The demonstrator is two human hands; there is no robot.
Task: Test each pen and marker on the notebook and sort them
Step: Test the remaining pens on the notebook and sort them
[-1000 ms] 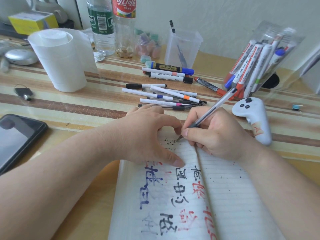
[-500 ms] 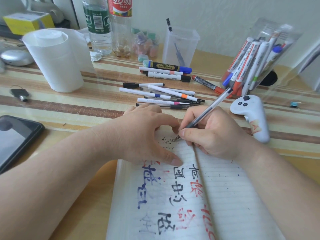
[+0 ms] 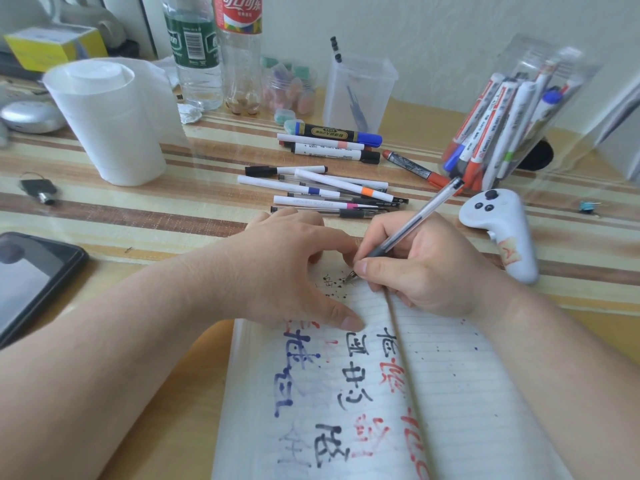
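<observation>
The testing step is in hand. The right hand (image 3: 426,268) grips one clear pen (image 3: 415,223), its tip on the open notebook (image 3: 467,393) among black dots. The left hand (image 3: 287,271), spread and grasping nothing, presses the page. Next the pen likely needs sorting. Four loose markers (image 3: 329,145) and roughly seven overlapping thin pens (image 3: 332,194) lie on the desk (image 3: 173,216).

Pale textured wall (image 3: 450,36), tan tabletop (image 3: 138,216) with brown stripes, soft daylight
</observation>
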